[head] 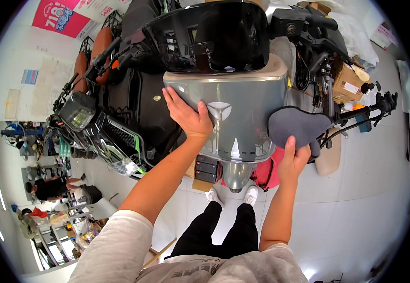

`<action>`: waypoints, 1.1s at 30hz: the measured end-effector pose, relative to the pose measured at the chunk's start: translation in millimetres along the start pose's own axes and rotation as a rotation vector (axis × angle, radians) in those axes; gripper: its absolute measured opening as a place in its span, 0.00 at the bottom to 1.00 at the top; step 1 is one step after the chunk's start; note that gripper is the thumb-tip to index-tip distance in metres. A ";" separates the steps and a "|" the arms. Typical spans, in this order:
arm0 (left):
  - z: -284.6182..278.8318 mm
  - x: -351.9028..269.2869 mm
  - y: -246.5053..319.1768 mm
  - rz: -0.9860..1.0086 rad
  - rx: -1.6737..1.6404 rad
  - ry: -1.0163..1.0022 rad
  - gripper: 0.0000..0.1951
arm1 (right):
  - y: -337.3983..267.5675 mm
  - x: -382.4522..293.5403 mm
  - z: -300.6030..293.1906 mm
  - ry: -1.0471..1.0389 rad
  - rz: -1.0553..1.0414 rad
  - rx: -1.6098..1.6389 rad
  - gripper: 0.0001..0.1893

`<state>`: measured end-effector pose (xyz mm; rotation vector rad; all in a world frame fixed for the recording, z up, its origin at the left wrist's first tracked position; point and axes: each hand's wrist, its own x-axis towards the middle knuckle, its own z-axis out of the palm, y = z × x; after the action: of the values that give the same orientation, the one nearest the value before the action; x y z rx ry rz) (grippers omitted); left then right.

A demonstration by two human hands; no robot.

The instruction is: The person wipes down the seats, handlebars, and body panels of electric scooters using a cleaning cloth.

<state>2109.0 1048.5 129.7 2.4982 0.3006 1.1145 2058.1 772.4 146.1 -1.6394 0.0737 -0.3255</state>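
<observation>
A grey glossy front panel of a scooter point(251, 106) stands before me, with a pale three-part emblem point(219, 110) on it and a shiny black screen or cover point(219, 39) above. My left hand point(190, 116) lies on the panel's left side, fingers pointing up and apart, left of the emblem. At the panel's right edge, my right hand point(294, 157) pinches a dark grey cloth or mitt point(297, 125) between thumb and fingers. The scooter's rounded front fender point(237, 175) is below the panel, above my feet.
Other scooters crowd the left, one with a headlight point(81, 113). A folded bicycle or scooter frame point(327, 88) and a cardboard box point(348, 83) stand right. A red bag point(270, 169) and an open box of dark packs point(205, 168) flank the fender. A person point(51, 188) is far left.
</observation>
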 end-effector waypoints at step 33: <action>-214.4 -399.8 -224.8 -1.046 -0.455 -0.592 0.23 | -49.7 1.1 201.5 -0.376 -0.877 -1.139 0.44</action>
<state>1675.7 1169.1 -102.6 1.7136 0.8988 0.0015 2103.1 971.6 183.0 -2.7807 -0.9243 -0.7015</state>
